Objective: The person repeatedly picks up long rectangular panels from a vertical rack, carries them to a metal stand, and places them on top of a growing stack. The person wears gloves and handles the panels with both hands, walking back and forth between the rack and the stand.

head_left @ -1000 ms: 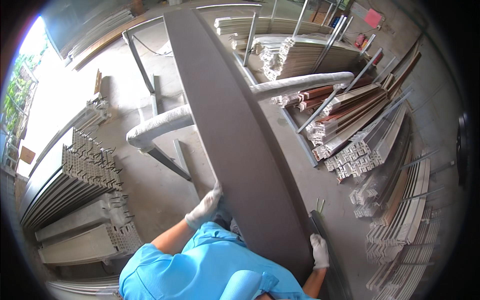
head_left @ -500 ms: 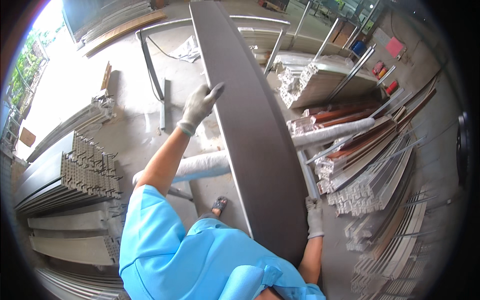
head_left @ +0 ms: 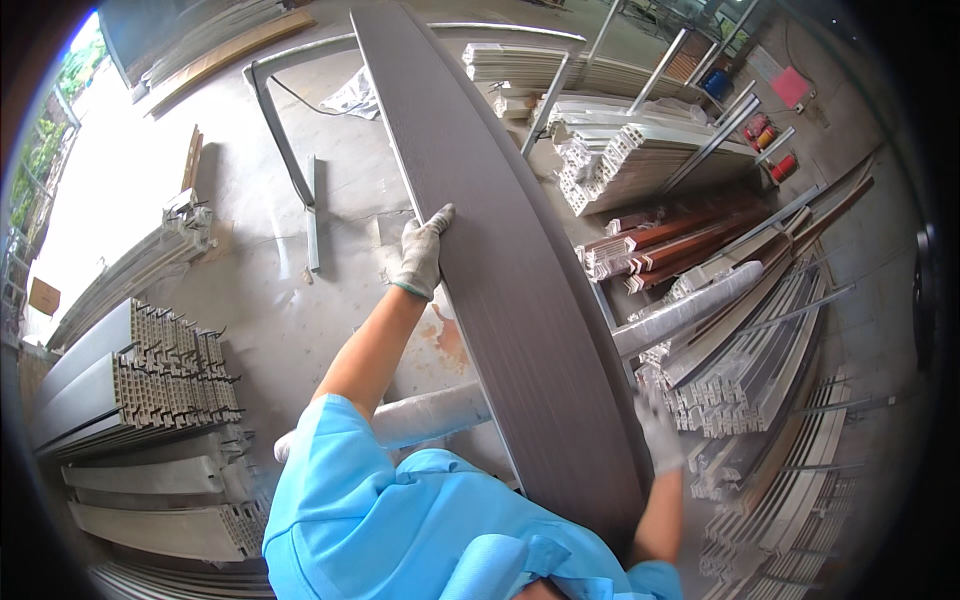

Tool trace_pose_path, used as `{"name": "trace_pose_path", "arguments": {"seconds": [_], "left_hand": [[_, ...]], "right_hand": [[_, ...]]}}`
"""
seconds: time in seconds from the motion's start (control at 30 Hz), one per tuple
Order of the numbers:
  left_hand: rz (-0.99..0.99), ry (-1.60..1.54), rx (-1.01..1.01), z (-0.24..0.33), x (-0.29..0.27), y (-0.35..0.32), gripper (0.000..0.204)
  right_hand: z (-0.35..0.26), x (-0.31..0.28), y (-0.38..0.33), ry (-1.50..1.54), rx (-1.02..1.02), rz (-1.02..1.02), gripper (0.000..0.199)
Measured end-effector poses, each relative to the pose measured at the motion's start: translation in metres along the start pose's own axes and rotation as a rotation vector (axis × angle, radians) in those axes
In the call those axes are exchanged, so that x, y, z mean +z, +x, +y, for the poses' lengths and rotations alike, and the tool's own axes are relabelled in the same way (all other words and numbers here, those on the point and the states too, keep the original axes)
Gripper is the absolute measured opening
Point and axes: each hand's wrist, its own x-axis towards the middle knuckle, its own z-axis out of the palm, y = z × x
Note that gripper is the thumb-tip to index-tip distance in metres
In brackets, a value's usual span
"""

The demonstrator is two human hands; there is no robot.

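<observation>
A long dark brown-grey board [head_left: 510, 290] lies lengthwise before me across padded supports, its far end at the top of the view. My left hand [head_left: 421, 258], in a light grey work glove, holds the board's left edge, with the thumb over the top face; the fingers at the edge are partly hidden. Beside the near right edge is my right hand [head_left: 660, 430], gloved too and slightly blurred. Its fingers are stretched out and pressed on nothing I can see, and it looks just apart from the board.
A wrapped support bar [head_left: 430, 415] and another wrapped bar [head_left: 690, 310] stick out on either side under the board. Farther off stands a metal trestle frame [head_left: 275, 130]. Stacked hollow profiles [head_left: 170, 385] fill the left; racks of white profiles [head_left: 650, 160] and brown profiles [head_left: 690, 235] line the right.
My left hand has slid nearer to me along the board's left edge. My right hand has come off the right edge, its fingers straightening. The view has shifted slightly.
</observation>
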Motion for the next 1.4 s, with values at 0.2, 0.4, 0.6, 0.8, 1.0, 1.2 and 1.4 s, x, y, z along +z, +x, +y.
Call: {"name": "trace_pose_path", "arguments": {"seconds": [0.2,0.4,0.6,0.8,1.0,1.2,1.4], "left_hand": [[0.041,-0.052,0.014,-0.001,-0.005,0.022,0.035],[0.048,0.081,-0.041,0.018,-0.013,0.09,0.032],[0.013,0.043,-0.059,0.04,-0.015,0.118,0.035],[-0.157,0.187,-0.075,0.029,-0.044,0.059,0.039],[-1.256,1.095,0.025,0.026,-0.126,-0.079,0.055],[-1.126,0.531,-0.7,-0.007,-0.124,-0.148,0.106],[-1.054,0.798,-0.729,-0.001,-0.125,-0.15,0.102]], "right_hand": [[0.04,-0.021,-0.149,-0.538,0.7,0.29,0.07],[0.023,0.009,-0.09,-0.425,0.489,0.414,0.071],[-0.033,0.045,0.019,-0.273,0.294,0.288,0.061],[-0.066,0.063,0.066,-0.491,0.001,0.195,0.055],[-0.046,0.043,0.028,-0.472,0.132,0.118,0.074],[-0.031,0.031,-0.014,-0.436,0.287,0.201,0.079],[-0.039,0.035,-0.014,-0.371,0.24,0.223,0.074]]}}
